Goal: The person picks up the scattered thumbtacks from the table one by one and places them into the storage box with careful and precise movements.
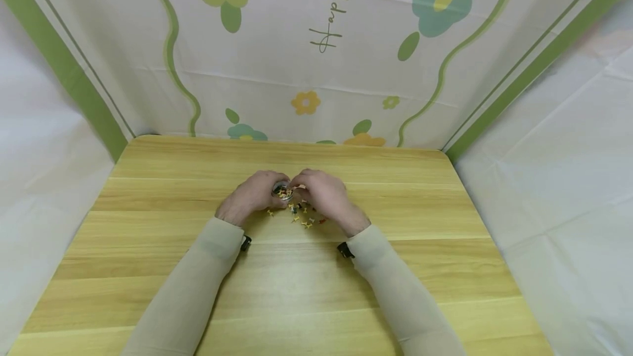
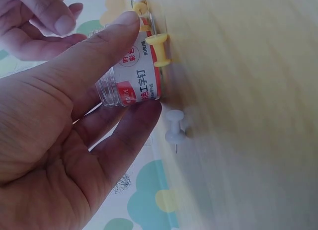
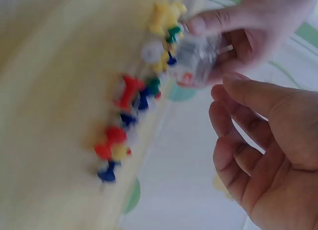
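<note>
My left hand (image 1: 255,190) holds a small clear jar (image 2: 133,83) of push pins, thumb on one side and fingers on the other. The jar has a white and red printed label and stands close over the table, its mouth turned toward the right hand. Colored pins show inside the jar in the head view. My right hand (image 1: 323,191) hovers at the jar's mouth, fingers loosely bent, with no pin visible between thumb and fingertips in the right wrist view. A yellow push pin (image 2: 158,50) and a white push pin (image 2: 175,126) stand beside the jar.
Loose push pins in yellow, red (image 3: 128,93), blue (image 3: 107,171), green and white lie scattered on the wooden table (image 1: 277,290) below and between the hands. A flower-printed cloth (image 1: 267,59) hangs behind the table's back edge, with pale sheets at both sides.
</note>
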Demonstrator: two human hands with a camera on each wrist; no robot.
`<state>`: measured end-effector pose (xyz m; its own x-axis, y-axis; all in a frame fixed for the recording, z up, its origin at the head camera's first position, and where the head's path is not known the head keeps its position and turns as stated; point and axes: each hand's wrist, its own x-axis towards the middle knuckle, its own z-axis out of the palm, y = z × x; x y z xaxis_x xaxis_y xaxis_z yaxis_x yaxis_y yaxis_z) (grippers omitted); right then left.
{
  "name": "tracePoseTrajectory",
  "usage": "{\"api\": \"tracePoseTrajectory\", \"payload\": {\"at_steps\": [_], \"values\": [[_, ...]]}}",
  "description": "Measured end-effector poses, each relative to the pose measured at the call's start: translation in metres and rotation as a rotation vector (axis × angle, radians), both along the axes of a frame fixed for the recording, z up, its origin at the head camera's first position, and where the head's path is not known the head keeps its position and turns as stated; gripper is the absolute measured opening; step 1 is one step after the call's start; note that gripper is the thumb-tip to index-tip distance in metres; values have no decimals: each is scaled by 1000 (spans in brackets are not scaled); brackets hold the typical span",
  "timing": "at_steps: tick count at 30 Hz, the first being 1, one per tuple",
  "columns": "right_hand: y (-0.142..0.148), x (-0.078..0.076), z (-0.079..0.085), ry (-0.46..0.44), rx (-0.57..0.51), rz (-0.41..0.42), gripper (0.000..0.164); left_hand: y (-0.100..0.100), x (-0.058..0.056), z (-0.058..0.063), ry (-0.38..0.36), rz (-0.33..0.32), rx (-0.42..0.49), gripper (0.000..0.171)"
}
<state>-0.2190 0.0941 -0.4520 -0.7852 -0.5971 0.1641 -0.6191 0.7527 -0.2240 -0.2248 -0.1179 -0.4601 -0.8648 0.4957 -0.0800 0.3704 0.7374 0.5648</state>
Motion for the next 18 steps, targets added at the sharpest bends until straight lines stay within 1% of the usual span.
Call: {"api": "tracePoseTrajectory", "payload": {"at_steps": [4, 8, 12, 15, 18], "values": [[10, -2, 8, -36, 24, -13, 23, 0, 0, 0, 3, 2, -2, 57], [18, -5, 13, -88, 71, -1, 25, 0, 0, 0, 14, -2, -8, 58], [25, -6, 17, -161, 96, 28, 26, 0, 0, -1, 10, -3, 1, 57], [29, -6, 19, -215, 101, 56, 24, 0, 0, -1, 5, -3, 9, 56], [33, -7, 20, -244, 120, 87, 20, 0, 0, -2, 2, -2, 11, 55]]}}
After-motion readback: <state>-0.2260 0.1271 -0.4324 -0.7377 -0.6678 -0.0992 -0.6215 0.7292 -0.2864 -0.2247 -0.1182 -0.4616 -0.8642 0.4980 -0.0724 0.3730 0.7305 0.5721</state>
